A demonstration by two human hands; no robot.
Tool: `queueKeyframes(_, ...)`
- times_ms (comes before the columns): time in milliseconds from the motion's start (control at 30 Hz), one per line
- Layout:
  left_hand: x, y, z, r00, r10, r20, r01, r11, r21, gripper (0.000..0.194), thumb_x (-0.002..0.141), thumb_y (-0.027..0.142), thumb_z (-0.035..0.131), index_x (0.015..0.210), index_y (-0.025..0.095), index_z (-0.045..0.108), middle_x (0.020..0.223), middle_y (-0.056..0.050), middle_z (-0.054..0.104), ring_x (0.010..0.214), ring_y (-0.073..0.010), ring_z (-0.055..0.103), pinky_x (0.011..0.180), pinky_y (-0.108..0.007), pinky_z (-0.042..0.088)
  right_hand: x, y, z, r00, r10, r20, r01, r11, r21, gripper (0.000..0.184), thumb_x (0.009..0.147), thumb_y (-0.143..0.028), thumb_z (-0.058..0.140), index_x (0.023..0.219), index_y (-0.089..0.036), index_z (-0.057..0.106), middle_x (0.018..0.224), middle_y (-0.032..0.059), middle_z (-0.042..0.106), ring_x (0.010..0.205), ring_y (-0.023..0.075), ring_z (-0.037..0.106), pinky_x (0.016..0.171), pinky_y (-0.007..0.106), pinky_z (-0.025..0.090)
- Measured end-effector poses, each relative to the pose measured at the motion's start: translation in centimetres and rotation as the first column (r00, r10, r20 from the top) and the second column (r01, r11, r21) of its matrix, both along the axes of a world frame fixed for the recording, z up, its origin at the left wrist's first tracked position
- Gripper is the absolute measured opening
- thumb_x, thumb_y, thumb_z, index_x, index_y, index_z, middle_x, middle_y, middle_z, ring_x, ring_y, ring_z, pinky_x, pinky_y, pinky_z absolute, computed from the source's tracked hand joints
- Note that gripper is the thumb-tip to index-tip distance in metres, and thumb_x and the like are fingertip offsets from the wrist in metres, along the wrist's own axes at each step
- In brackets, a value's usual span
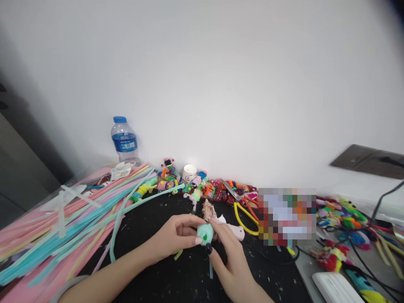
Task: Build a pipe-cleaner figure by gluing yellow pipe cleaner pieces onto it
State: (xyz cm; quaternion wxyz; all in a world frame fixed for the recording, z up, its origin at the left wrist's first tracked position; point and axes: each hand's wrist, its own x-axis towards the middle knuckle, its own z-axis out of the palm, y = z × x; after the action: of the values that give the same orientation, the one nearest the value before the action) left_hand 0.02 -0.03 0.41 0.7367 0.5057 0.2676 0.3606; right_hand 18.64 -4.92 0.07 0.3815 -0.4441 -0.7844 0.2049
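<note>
A small mint-green coil of pipe cleaner with a bright green spot sits between my hands over the black mat. My left hand pinches it from the left, thumb below and fingers behind. From the right, my right hand closes on it, the index finger at its upper edge. A small black piece shows between my right thumb and the coil's lower edge; what it is I cannot make out. Behind my right fingers lies a pale pink tool, mostly hidden.
Pastel pipe cleaners spread over the left side. Scissors with yellow and red handles lie behind my right hand. Colourful pipe-cleaner figures, a paper cup and a water bottle stand along the wall. Cables and a white box are right.
</note>
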Motion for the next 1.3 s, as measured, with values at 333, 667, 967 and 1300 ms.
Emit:
queueKeyframes(333,-0.1,0.1,-0.9,0.999,-0.001,-0.044,0.003,0.999,0.053,0.036,0.065,0.021,0.075,0.099,0.014,0.064,0.086,-0.007,0.069,0.079,-0.0184,0.063,0.073,-0.027,0.047,-0.2,0.2,0.2,1.000,-0.002,-0.027,0.002,1.000,0.008,0.045,0.079,-0.013,0.048,0.124,-0.016,0.045,0.113,0.0118,0.057,0.102,0.0231,0.054,0.088,0.038,0.046)
queueKeyframes(667,-0.1,0.0,-0.9,0.997,0.003,-0.083,0.003,0.997,0.074,0.034,0.064,0.025,0.075,0.094,0.012,0.063,0.082,-0.009,0.069,0.073,-0.0193,0.064,0.063,-0.025,0.047,-0.6,0.0,0.4,0.998,-0.016,-0.066,0.016,1.000,0.007,0.040,0.077,-0.013,0.049,0.117,-0.017,0.050,0.102,0.0094,0.062,0.088,0.0205,0.060,0.078,0.032,0.051)
queueKeyframes(967,-0.2,0.2,-0.6,0.999,-0.010,-0.050,0.010,1.000,-0.001,0.038,0.062,0.023,0.076,0.097,0.014,0.065,0.085,-0.006,0.067,0.070,-0.0157,0.061,0.067,-0.026,0.047,-0.1,0.1,0.4,0.999,-0.012,-0.046,0.013,1.000,0.023,0.036,0.084,-0.020,0.047,0.121,-0.019,0.048,0.107,0.0103,0.060,0.093,0.0216,0.058,0.081,0.034,0.049)
queueKeyframes(1300,-0.1,0.1,-0.1,1.000,0.002,-0.017,-0.003,0.999,-0.048,0.032,0.062,0.024,0.076,0.091,0.014,0.069,0.077,-0.005,0.067,0.069,-0.0167,0.061,0.069,-0.028,0.047,-0.1,0.1,0.5,0.996,0.027,-0.086,-0.028,1.000,-0.013,0.034,0.087,-0.021,0.046,0.121,-0.019,0.049,0.102,0.0089,0.060,0.087,0.0198,0.057,0.077,0.033,0.049)
